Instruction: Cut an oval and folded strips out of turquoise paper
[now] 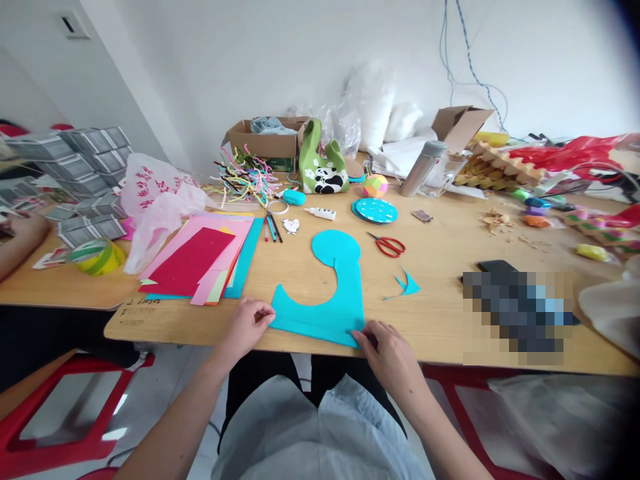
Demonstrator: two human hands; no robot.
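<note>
A bright blue craft sheet (320,311) with a large curved cut-out lies at the table's front edge. A round blue piece (334,248) sits at its upper end; whether it is joined to the sheet I cannot tell. My left hand (249,325) pinches the sheet's lower left corner. My right hand (387,343) has its thumb and fingers closed on the lower right corner. To the right of the sheet lie red-handled scissors (390,246) and a blue offcut (409,283). Blue spotted discs (375,211) rest behind the scissors.
Coloured sheets (193,260) are piled on the left, near a plastic bag (155,193) and tape roll (97,256). Markers (274,228), a glue bottle (321,213), a green panda bag (324,167) and a flask (424,170) stand or lie behind. Another person's hand (27,233) is far left.
</note>
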